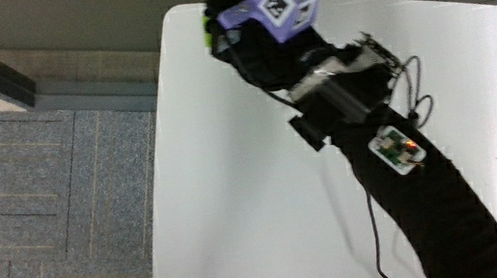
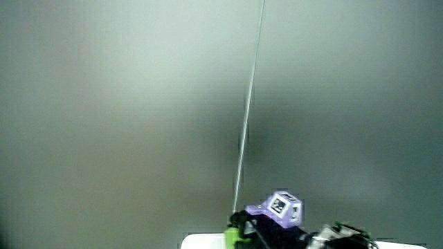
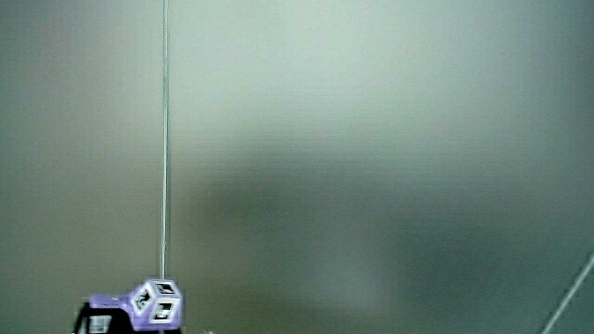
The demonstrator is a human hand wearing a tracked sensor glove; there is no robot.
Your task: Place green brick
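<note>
A grey carpet-tiled floor point(image 1: 44, 207) is seen beside the edge of the plain white bench point(image 1: 239, 209); a rounded corner of the bench is shown in the main view, and it is there that everything is gathered. The small bright green plastic brick point(image 1: 207, 31) is found at that corner, just at the bench's edge; only a sliver of it is seen past the fingers. The black-gloved hand point(image 1: 260, 50) is placed over the corner, with its fingers curled narrowly around the green brick, so that the brick is held; whether the brick is touching the bench surface cannot be told. A small lilac cube with black-and-white patterned faces point(image 1: 281, 6) is carried on the back of the hand. The forearm in a black sleeve point(image 1: 445, 219) is stretched across the bench from the hand toward the person; a small white circuit board point(image 1: 396, 151) is fixed on the sleeve, and a thin dark cable point(image 1: 376, 238) is laid on the bench beside the forearm.

Both side views are filled mostly by a pale grey wall point(image 2: 138, 104) point(image 3: 371, 139) crossed by a thin upright seam point(image 2: 249, 104) point(image 3: 165, 139). In a side view the green brick point(image 2: 234, 238) is shown just above the bench corner point(image 2: 201, 243), enclosed by the dark fingers of the hand point(image 2: 259, 232), with the cube point(image 2: 284, 207) above; in a side view only the hand point(image 3: 97, 323) and the cube point(image 3: 156, 304) are caught, and the brick is not made out there.
</note>
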